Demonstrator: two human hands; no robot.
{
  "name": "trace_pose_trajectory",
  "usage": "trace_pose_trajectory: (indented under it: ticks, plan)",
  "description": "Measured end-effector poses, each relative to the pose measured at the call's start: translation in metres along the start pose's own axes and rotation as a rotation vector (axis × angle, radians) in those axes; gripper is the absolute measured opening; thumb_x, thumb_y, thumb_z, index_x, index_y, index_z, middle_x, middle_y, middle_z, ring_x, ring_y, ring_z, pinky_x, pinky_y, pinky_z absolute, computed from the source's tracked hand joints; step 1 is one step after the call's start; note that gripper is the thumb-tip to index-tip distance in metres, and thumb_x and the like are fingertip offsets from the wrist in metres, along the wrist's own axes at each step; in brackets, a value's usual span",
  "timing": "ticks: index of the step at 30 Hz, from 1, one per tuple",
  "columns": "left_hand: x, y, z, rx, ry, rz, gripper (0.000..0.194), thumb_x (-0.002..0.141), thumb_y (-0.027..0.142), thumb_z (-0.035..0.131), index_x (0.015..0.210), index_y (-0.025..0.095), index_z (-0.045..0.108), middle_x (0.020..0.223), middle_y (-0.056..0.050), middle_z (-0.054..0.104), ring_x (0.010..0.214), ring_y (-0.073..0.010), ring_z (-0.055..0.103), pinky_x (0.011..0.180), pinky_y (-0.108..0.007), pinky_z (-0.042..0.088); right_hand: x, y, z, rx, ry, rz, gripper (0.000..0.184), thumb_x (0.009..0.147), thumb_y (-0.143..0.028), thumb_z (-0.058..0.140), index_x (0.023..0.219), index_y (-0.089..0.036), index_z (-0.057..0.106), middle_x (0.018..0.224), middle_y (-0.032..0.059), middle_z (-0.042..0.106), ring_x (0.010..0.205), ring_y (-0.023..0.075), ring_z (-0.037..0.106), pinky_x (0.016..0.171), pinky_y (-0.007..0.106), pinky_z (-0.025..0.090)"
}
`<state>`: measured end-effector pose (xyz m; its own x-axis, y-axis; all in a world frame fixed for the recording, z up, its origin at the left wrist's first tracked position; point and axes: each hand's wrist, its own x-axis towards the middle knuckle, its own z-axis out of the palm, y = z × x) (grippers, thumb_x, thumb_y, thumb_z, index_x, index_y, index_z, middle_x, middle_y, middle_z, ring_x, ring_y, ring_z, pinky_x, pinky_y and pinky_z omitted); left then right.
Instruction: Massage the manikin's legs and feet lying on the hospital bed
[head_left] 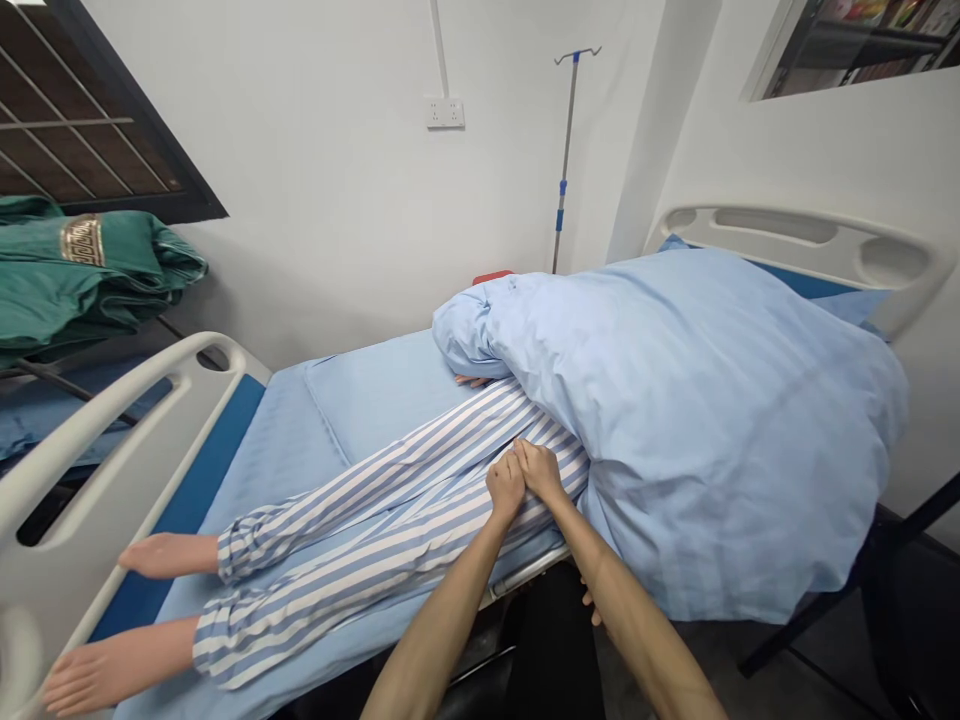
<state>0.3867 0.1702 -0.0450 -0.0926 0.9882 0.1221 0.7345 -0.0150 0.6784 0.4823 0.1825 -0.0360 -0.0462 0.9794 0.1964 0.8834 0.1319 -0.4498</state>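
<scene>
My left hand [505, 485] and my right hand [540, 472] lie side by side on the blue-and-white striped pyjama trousers [360, 510] of a figure on the bed, over the thigh. The figure looks like a patient manikin, with bare feet [169, 555] towards the left. A pale blue quilt [697, 420] covers its upper body and head. A small hand [471, 381] pokes out under the quilt's far edge. Fingers [592, 605] show beside my right forearm; whose they are, I cannot tell.
The bed has a blue sheet [375, 400], a white side rail [97, 470] at the near left and a white headboard [795, 240] at the right. Behind it stand an IV pole [568, 150] and a wall socket [445, 112]. Folded green cloth [82, 270] lies at the left.
</scene>
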Motion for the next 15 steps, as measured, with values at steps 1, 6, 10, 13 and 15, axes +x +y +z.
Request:
trace_pose_trajectory:
  ticks: [1, 6, 10, 13, 15]
  plan:
    - [0.0, 0.002, -0.001, -0.013, -0.012, -0.021, 0.033, 0.096, 0.019, 0.039, 0.066, 0.021, 0.054, 0.071, -0.006, 0.066, 0.07, -0.0171, 0.059, 0.067, -0.028, 0.035, -0.001, 0.003, 0.004, 0.044, 0.039, 0.001, 0.046, 0.107, -0.031, 0.03, 0.088, -0.019, 0.069, 0.082, 0.0097, 0.076, 0.07, 0.0177, 0.066, 0.062, 0.027, 0.031]
    - [0.01, 0.023, -0.007, -0.252, -0.059, -0.022, 0.041, 0.097, 0.026, 0.038, 0.056, 0.02, 0.043, 0.059, -0.001, 0.056, 0.062, -0.0132, 0.05, 0.063, -0.026, 0.03, 0.003, 0.018, 0.013, 0.334, 0.242, -0.022, 0.059, 0.104, -0.048, 0.019, 0.071, -0.021, 0.06, 0.067, 0.0105, 0.068, 0.061, 0.0188, 0.059, 0.061, 0.029, 0.033]
    - [0.017, 0.038, 0.0, -0.312, -0.029, -0.013, 0.044, 0.099, 0.029, 0.035, 0.057, 0.02, 0.045, 0.058, 0.0, 0.055, 0.06, -0.0121, 0.048, 0.062, -0.025, 0.031, 0.005, 0.021, 0.01, 0.537, 0.328, -0.001, 0.059, 0.101, -0.058, 0.02, 0.067, -0.023, 0.052, 0.063, 0.0084, 0.063, 0.059, 0.0187, 0.054, 0.06, 0.029, 0.035]
    - [0.015, 0.039, 0.009, -0.096, -0.058, -0.024, 0.04, 0.1, 0.028, 0.038, 0.067, 0.018, 0.059, 0.069, -0.003, 0.064, 0.066, -0.014, 0.055, 0.065, -0.026, 0.034, 0.005, 0.021, 0.008, 0.602, 0.372, 0.05, 0.056, 0.099, -0.062, 0.026, 0.062, -0.024, 0.045, 0.055, 0.004, 0.056, 0.054, 0.0166, 0.046, 0.057, 0.029, 0.034]
    - [0.012, 0.037, 0.014, 0.079, -0.088, 0.0, 0.033, 0.1, 0.027, 0.042, 0.081, 0.018, 0.067, 0.079, -0.006, 0.07, 0.073, -0.0163, 0.06, 0.068, -0.027, 0.035, 0.007, 0.021, 0.006, 0.609, 0.388, 0.073, 0.057, 0.099, -0.063, 0.027, 0.06, -0.024, 0.042, 0.053, 0.0025, 0.053, 0.053, 0.0154, 0.043, 0.055, 0.029, 0.033]
